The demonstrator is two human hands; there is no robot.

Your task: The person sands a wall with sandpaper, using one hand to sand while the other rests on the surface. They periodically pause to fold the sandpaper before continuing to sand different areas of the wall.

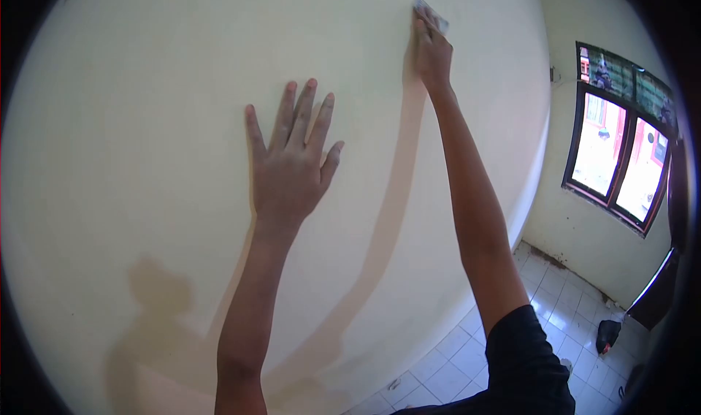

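Spread flat against the cream wall (175,123), my left hand (288,159) has its fingers apart and nothing in it. Higher up and to the right, my right hand (434,53) reaches along the same wall with its fingers closed on a thin, flat, pale grey piece (440,23). That piece lies against or very near the wall surface; whether it is a cloth, a sheet or a scraper blade is too small to tell. Part of it is hidden behind the fingers.
To the right, a dark-framed window (621,141) is set in the adjoining wall. Below lies a white tiled floor (467,353) with a dark shoe-like object (607,334) on it. A dark panel (650,291) stands at the right edge. Shadows of my arms fall on the wall.
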